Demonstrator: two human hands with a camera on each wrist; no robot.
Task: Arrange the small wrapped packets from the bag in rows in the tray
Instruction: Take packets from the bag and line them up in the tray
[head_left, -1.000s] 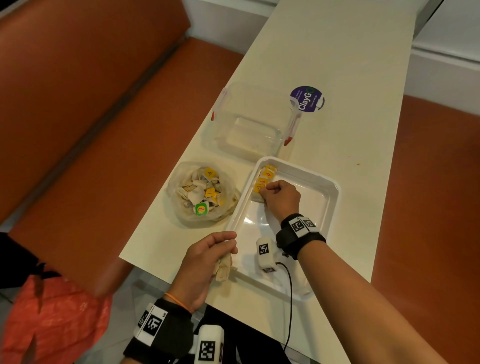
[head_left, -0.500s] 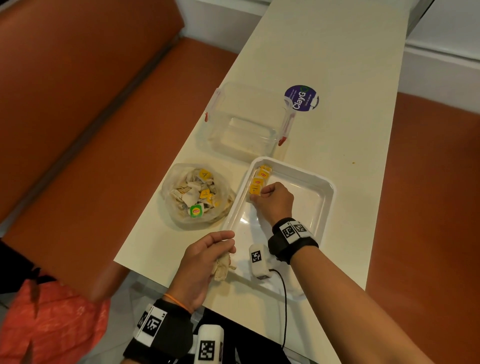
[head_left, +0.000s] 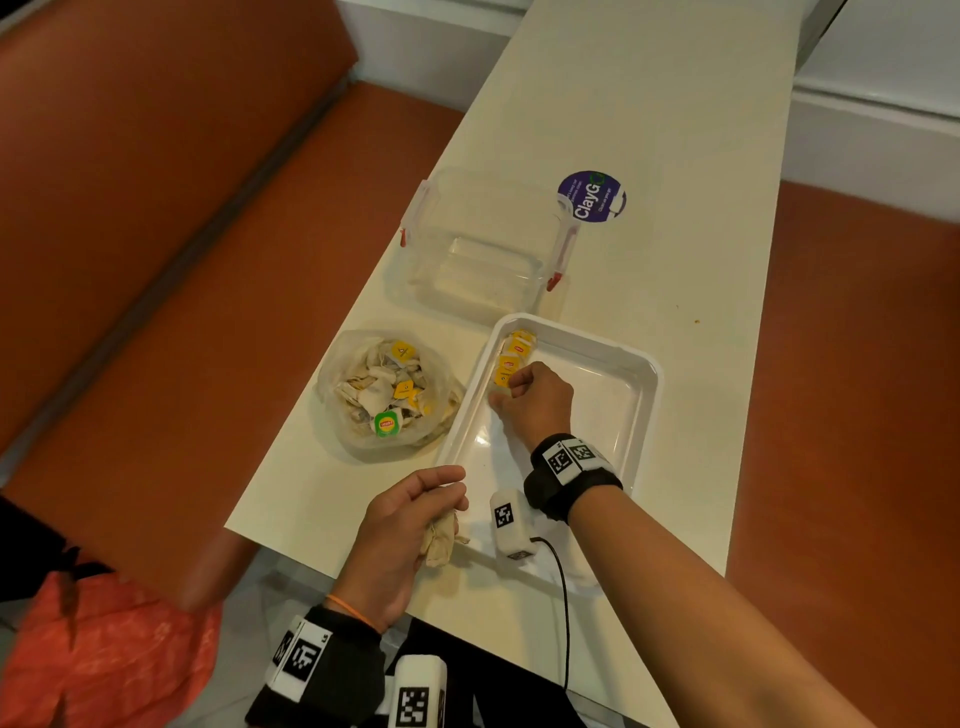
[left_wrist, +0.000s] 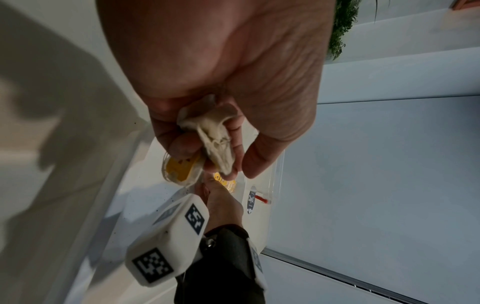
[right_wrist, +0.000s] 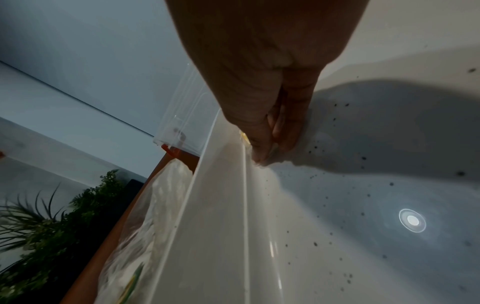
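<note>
A white tray (head_left: 643, 373) lies on the table, with a short row of yellow-tagged packets (head_left: 514, 354) along its far left wall. My right hand (head_left: 511, 397) is inside the tray at the near end of that row. Its fingers (right_wrist: 262, 148) are curled and pinch a pale packet (head_left: 496, 401) down at the tray floor. My left hand (head_left: 441, 512) hovers at the tray's near left corner and grips a bunch of crumpled cream packets (left_wrist: 215, 139), one with a yellow tag (left_wrist: 182, 168). The clear bag (head_left: 387, 395) with several more packets sits left of the tray.
A clear plastic container (head_left: 478, 249) with red clips stands beyond the tray. A purple round sticker (head_left: 592, 197) is on the table beside it. Orange bench seats flank the narrow table. An orange bag (head_left: 104, 654) is at the lower left.
My right hand has crept slightly toward the tray's left wall at the near end of the row. The left hand keeps its packets in the same spot.
</note>
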